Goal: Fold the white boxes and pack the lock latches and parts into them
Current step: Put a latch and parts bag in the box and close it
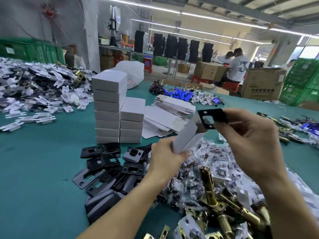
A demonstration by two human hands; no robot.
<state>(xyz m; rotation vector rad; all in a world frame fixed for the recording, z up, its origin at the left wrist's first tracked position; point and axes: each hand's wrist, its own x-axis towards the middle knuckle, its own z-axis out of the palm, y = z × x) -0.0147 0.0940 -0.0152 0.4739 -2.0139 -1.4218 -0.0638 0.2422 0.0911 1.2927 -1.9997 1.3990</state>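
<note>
My left hand (166, 156) grips a folded white box (187, 138) from below, its open end tilted up to the right. My right hand (248, 135) pinches a black strike plate (211, 118) just above that open end. Black strike plates (107, 163) lie heaped on the green table below my left hand. Brass lock latches (212, 195) lie at the near right, beside small clear bags of parts (207, 157). Two stacks of closed white boxes (117, 109) stand behind the plates, and flat unfolded boxes (172, 109) are piled to their right.
A big heap of white plastic pieces (38, 90) covers the table's left. Blue parts and wires (181, 95) lie at the far edge, more latches (290, 130) at the right. Cardboard cartons (262, 83), green crates (302, 81) and seated people (236, 66) are beyond the table.
</note>
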